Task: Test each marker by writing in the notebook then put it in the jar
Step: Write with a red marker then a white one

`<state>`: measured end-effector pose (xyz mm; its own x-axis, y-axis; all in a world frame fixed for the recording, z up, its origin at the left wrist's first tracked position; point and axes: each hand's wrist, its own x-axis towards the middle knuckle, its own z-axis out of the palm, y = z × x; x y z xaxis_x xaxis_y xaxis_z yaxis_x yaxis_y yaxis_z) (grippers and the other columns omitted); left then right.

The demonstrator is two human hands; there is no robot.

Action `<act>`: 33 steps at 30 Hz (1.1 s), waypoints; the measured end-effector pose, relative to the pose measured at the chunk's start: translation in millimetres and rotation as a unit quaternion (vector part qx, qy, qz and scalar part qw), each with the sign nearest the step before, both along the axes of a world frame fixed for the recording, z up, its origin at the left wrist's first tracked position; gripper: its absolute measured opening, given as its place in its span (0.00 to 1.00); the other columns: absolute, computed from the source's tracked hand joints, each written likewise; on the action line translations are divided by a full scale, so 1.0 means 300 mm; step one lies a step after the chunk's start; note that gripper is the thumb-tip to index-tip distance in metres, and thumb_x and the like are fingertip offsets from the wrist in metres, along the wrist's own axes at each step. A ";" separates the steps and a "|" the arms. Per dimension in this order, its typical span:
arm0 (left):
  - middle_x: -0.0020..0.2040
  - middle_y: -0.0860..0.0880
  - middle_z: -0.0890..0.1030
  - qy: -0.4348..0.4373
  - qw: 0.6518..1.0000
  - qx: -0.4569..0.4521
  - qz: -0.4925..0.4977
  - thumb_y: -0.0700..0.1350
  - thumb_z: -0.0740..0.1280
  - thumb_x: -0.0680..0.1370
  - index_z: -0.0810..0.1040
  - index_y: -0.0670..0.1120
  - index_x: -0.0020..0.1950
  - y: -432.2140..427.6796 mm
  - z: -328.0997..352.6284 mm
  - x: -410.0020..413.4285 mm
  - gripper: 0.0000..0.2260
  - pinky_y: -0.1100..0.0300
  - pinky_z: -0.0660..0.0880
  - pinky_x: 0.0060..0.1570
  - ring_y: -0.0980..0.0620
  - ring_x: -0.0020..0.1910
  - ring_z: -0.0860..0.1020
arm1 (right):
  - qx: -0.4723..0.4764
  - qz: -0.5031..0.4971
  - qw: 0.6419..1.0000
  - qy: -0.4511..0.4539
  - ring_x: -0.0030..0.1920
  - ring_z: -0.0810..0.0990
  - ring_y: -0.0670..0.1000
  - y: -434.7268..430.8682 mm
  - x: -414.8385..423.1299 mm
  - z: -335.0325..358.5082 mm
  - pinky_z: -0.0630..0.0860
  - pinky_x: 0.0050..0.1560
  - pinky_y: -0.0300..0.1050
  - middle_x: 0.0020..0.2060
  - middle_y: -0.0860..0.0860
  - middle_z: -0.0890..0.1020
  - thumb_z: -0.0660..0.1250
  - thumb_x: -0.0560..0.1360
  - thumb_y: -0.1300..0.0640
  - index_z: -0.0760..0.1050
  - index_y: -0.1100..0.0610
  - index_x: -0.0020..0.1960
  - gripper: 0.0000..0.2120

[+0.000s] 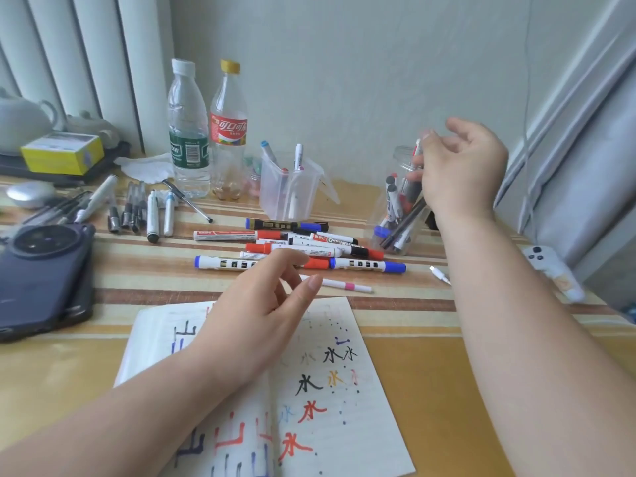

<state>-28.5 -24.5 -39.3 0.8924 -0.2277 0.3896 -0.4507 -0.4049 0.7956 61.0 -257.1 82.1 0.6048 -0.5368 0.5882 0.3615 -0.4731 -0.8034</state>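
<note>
Notebook (344, 390) lies open; left hand (254, 321) hovers over it, fingers loose, holding nothing. Right hand (457, 170) pinches one marker (417, 148) at the mouth of the one clear jar (401, 201). About ten loose markers (309, 251) lie between. Behind stand one water bottle (188, 132) and one cola bottle (228, 132).

Jar (401, 160) clear glossy plastic, notebook (344, 390) matt paper, markers (309, 251) smooth plastic, tablecloth (430, 373) shiny.

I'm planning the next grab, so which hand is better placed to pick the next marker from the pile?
Left. The left hand hovers open right over the pile; the right hand is at the jar, pinching a marker.
</note>
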 end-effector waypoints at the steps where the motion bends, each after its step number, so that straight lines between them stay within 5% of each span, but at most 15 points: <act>1: 0.46 0.62 0.77 0.000 1.000 0.002 0.003 0.62 0.61 0.78 0.73 0.60 0.58 0.000 -0.001 0.002 0.12 0.60 0.71 0.37 0.56 0.36 0.77 | -0.002 -0.002 1.000 -0.010 0.27 0.81 0.46 0.003 -0.014 -0.005 0.81 0.31 0.46 0.38 0.51 0.84 0.69 0.78 0.60 0.74 0.61 0.65 0.17; 6: 0.43 0.64 0.77 0.004 1.000 0.013 0.015 0.57 0.64 0.79 0.75 0.59 0.53 -0.004 0.004 -0.001 0.06 0.63 0.69 0.34 0.56 0.34 0.76 | -0.059 0.011 0.998 0.019 0.32 0.83 0.46 0.019 -0.119 -0.079 0.82 0.33 0.49 0.36 0.47 0.83 0.70 0.77 0.59 0.78 0.50 0.48 0.04; 9: 0.39 0.65 0.78 0.010 0.999 0.026 0.031 0.52 0.66 0.79 0.77 0.57 0.46 0.002 0.009 -0.002 0.02 0.67 0.68 0.33 0.58 0.34 0.76 | -0.218 0.054 0.954 0.201 0.38 0.82 0.44 0.023 -0.178 -0.177 0.77 0.38 0.37 0.37 0.42 0.83 0.72 0.75 0.56 0.79 0.46 0.41 0.07; 13: 0.38 0.64 0.79 0.013 0.999 0.032 0.042 0.46 0.67 0.78 0.79 0.56 0.45 0.004 0.007 -0.005 0.05 0.67 0.69 0.33 0.57 0.34 0.77 | -0.334 0.117 0.864 0.359 0.41 0.79 0.42 0.040 -0.236 -0.318 0.74 0.39 0.37 0.42 0.39 0.79 0.70 0.76 0.55 0.80 0.45 0.48 0.04; 18: 0.43 0.64 0.78 0.001 0.999 0.011 0.050 0.44 0.67 0.79 0.76 0.57 0.53 0.014 0.024 -0.010 0.08 0.65 0.72 0.34 0.56 0.32 0.78 | -0.394 0.155 0.839 0.341 0.43 0.75 0.42 0.089 -0.224 -0.361 0.75 0.45 0.42 0.47 0.39 0.75 0.66 0.79 0.57 0.80 0.47 0.56 0.09; 22: 0.46 0.60 0.77 -0.042 0.976 0.195 0.088 0.53 0.66 0.78 0.76 0.56 0.57 0.063 0.051 0.013 0.08 0.56 0.73 0.43 0.58 0.43 0.76 | -0.418 0.139 0.823 0.359 0.51 0.76 0.48 0.110 -0.206 -0.350 0.77 0.52 0.47 0.54 0.44 0.77 0.64 0.78 0.60 0.80 0.48 0.57 0.11; 26: 0.54 0.55 0.74 0.076 0.901 0.417 0.090 0.73 0.59 0.72 0.72 0.58 0.56 0.119 0.067 0.042 0.23 0.52 0.71 0.59 0.51 0.59 0.71 | -0.429 0.139 0.808 0.380 0.51 0.77 0.49 0.105 -0.209 -0.347 0.78 0.51 0.49 0.52 0.44 0.74 0.66 0.75 0.60 0.78 0.48 0.61 0.16; 33: 0.49 0.52 0.73 0.105 0.840 0.528 0.073 0.83 0.46 0.58 0.70 0.50 0.47 0.104 0.051 0.095 0.41 0.50 0.66 0.56 0.48 0.52 0.70 | -0.418 0.116 0.832 0.346 0.44 0.76 0.47 0.109 -0.252 -0.338 0.77 0.43 0.46 0.45 0.43 0.73 0.66 0.72 0.57 0.78 0.47 0.47 0.07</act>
